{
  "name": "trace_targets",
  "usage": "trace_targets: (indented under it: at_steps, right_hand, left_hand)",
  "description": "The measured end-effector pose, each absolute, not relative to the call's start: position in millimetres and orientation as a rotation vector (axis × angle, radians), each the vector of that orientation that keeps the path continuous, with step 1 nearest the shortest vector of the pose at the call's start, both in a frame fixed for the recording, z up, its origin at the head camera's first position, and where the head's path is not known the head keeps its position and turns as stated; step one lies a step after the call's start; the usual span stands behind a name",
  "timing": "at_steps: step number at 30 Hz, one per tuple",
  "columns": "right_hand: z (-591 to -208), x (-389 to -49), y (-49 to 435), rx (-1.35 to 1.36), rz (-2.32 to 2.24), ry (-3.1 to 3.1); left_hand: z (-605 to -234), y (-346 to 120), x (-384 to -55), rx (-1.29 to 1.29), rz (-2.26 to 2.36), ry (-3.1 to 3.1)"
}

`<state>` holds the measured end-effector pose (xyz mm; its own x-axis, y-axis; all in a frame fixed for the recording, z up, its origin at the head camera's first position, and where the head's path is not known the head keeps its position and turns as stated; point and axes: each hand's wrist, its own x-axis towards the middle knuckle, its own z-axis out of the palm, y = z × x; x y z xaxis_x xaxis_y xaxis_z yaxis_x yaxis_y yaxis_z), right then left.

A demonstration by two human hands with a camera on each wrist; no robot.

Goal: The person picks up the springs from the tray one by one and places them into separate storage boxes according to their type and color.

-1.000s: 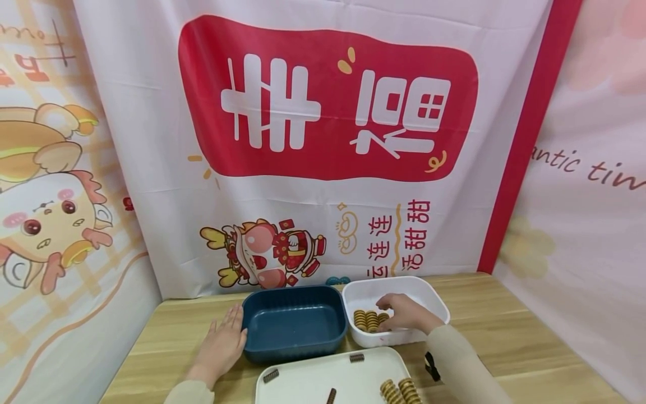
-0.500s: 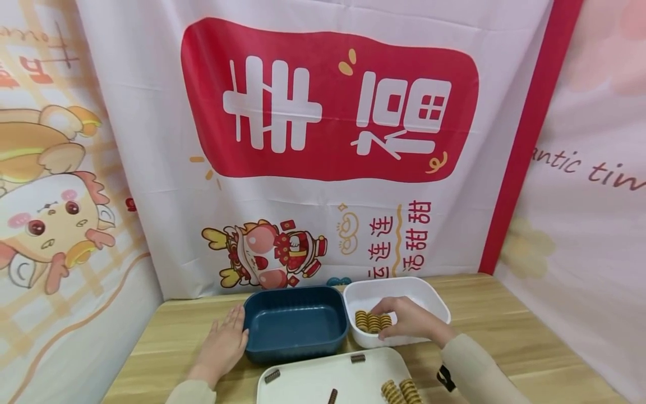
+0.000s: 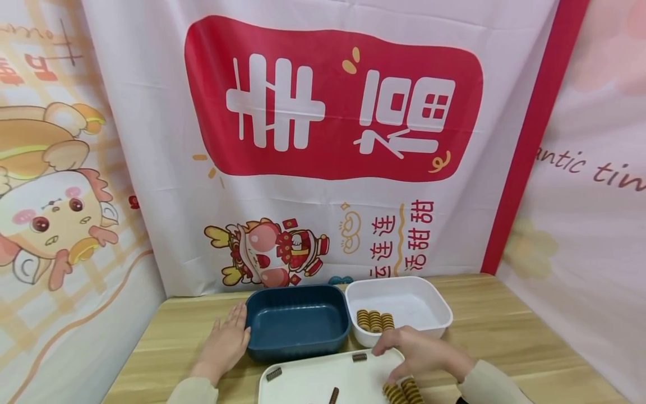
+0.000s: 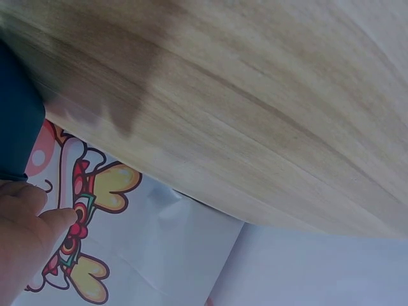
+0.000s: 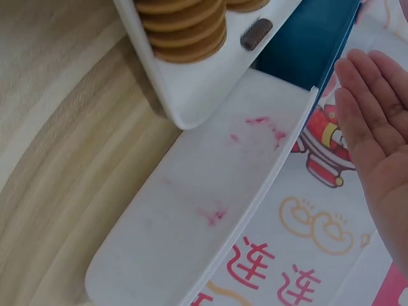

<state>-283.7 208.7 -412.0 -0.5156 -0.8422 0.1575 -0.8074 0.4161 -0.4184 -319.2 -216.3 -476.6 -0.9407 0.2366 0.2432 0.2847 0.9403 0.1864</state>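
Note:
My left hand [image 3: 225, 344] lies with straight fingers against the left side of the dark blue box [image 3: 298, 354]; in the left wrist view its fingertips [image 4: 58, 220] show beside the box [image 4: 16, 108]. Over the right part of the cream tray [image 3: 303, 387], my right hand [image 3: 421, 353] has its thumb and fingers apart and holds nothing. Its thumb tip is right above two rows of round golden-brown biscuits [image 3: 413, 391]. In the right wrist view the hand [image 5: 379, 121] appears with fingers extended, and the biscuits [image 5: 185, 29] lie on the tray's corner.
A white box [image 3: 419, 308] stands right of the blue one, with three short rows of biscuits [image 3: 375, 321] at its left end. Small dark-brown ridged pieces [image 3: 360, 357] lie apart on the tray. Behind the wooden table [image 3: 151, 348] hangs a printed cloth [image 3: 282, 196].
My right hand has left the biscuits in the white box and moved toward the front, over the tray's biscuit rows. The left hand stays at the blue box.

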Motion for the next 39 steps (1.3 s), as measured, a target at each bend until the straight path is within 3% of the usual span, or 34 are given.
trace_targets:
  at_steps: [8,31,39]
  right_hand:
    - [-420,-274,209,-1.395,-0.707,2.534]
    - [-460,-262,214,-1.417,-0.417,2.616]
    - [-459,-256,209,-1.152,-0.362,2.636]
  left_hand:
    - [-475,-215,-318,-0.393,-0.333,-2.883]
    - [-472,-215,-316,-0.388,-0.33,-2.897]
    - [-473,-214,-315,-0.38,-0.334,-2.886]
